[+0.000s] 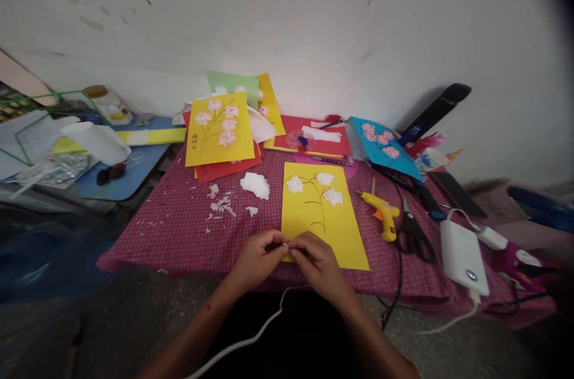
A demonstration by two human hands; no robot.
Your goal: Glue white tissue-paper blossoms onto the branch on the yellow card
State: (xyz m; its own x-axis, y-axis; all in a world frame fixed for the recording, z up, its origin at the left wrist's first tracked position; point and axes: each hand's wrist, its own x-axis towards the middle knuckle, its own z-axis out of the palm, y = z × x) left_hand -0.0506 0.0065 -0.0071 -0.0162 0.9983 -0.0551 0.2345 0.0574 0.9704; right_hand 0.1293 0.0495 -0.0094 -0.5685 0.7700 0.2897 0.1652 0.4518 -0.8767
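My left hand (262,256) and my right hand (316,260) meet at the near edge of the yellow card (345,241). Both pinch a tiny white piece (286,245), which looks like paper and is mostly hidden by the fingertips. The card carries a drawn brown branch and several white paper flowers, one being a flower (332,196) on its right side. To the left on the checked cloth lie a torn white paper sheet (255,185) and small paper scraps (223,204).
Right of the card are a yellow glue gun (381,211), black scissors (412,232) and a white power bank (464,256) with cables. Finished flower cards (219,155) stack at back left. A blue card (381,158) leans at back right. A white cable (251,340) crosses my lap.
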